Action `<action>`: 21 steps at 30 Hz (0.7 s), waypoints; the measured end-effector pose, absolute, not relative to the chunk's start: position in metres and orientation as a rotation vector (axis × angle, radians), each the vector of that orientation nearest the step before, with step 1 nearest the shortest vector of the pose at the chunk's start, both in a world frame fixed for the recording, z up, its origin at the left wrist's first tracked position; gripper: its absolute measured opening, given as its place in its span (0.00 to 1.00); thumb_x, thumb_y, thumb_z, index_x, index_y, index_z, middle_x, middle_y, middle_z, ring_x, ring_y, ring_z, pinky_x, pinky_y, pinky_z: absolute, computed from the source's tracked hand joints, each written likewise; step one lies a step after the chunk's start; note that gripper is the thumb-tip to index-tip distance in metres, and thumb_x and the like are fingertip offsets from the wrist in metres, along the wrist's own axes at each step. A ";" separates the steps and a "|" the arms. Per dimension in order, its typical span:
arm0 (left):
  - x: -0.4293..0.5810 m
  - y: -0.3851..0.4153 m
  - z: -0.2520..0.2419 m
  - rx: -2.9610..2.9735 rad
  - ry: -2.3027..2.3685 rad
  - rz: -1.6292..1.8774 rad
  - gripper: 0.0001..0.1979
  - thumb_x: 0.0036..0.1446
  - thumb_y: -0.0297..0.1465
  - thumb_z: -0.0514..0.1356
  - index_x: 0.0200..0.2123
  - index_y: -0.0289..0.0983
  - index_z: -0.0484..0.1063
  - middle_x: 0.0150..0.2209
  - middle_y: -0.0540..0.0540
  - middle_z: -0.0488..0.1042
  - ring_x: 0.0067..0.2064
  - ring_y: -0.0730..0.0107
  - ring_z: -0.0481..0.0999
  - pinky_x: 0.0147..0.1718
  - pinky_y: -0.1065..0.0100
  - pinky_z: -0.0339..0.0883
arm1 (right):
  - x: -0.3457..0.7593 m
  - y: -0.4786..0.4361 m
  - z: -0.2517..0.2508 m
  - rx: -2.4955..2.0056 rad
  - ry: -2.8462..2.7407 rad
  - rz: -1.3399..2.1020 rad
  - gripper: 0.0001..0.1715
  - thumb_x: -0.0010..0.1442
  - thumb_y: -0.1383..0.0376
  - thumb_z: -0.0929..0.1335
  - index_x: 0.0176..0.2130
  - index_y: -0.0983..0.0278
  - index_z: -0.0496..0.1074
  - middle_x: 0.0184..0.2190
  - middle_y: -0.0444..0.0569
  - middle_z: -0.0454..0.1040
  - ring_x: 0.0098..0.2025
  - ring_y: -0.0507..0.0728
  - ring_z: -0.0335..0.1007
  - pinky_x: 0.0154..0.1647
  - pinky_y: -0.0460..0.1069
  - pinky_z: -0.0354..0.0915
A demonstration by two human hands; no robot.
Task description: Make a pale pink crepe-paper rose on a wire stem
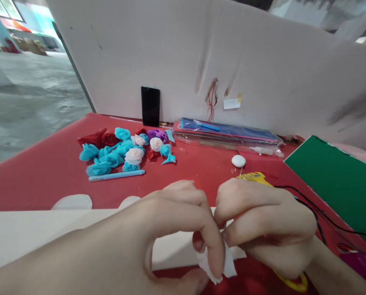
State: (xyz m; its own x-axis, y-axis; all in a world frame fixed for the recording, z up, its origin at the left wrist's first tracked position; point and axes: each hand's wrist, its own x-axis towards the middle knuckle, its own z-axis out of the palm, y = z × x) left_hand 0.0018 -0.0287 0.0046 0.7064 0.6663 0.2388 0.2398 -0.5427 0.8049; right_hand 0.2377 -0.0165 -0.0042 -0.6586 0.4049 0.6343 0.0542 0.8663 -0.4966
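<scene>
My left hand (177, 221) is curled at the lower middle, its fingers closed on a small piece of white paper (230, 262). Right beside it, my right hand (265, 221) pinches the same paper, and the fingertips of both hands nearly touch. The paper looks creased, with a ragged lower edge. Beneath my hands lies a long white sheet (26, 233) on the red table (32, 172). A yellow glue gun (255, 177) shows partly behind my right hand.
Blue, white, red and purple paper flowers (115, 153) lie back left, beside a light blue pen (117, 175). A black phone (150, 106) leans on the wall. Plastic-wrapped sheets (232, 133), a white round object (238, 160), a green board (333, 184) and black cables stand or lie rightward.
</scene>
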 end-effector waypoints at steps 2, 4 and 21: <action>0.000 -0.029 0.005 2.078 0.687 0.652 0.17 0.53 0.16 0.66 0.33 0.48 0.76 0.33 0.55 0.76 0.35 0.72 0.79 0.35 0.77 0.74 | 0.237 -0.016 -0.005 -0.317 -2.243 0.562 0.12 0.66 0.80 0.69 0.35 0.66 0.76 0.36 0.50 0.84 0.41 0.53 0.82 0.45 0.48 0.77; -0.002 -0.030 0.005 2.061 0.715 0.593 0.17 0.54 0.17 0.66 0.35 0.49 0.76 0.35 0.56 0.76 0.35 0.73 0.79 0.36 0.76 0.74 | 0.236 -0.015 -0.005 -0.313 -2.241 0.557 0.11 0.66 0.80 0.69 0.35 0.67 0.76 0.36 0.51 0.84 0.41 0.52 0.81 0.45 0.47 0.77; 0.008 -0.031 -0.004 2.099 0.679 0.850 0.19 0.51 0.17 0.63 0.35 0.50 0.75 0.30 0.60 0.71 0.33 0.82 0.76 0.33 0.86 0.68 | 0.238 -0.015 -0.006 -0.314 -2.193 0.595 0.10 0.64 0.81 0.70 0.35 0.69 0.77 0.36 0.51 0.83 0.40 0.52 0.80 0.43 0.47 0.76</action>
State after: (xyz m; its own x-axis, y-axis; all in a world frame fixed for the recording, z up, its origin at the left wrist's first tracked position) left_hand 0.0080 -0.0309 -0.0041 0.6376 0.6888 0.3450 0.1846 -0.5714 0.7996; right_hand 0.2377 -0.0145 -0.0059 -0.6309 0.4122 0.6573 0.0233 0.8569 -0.5149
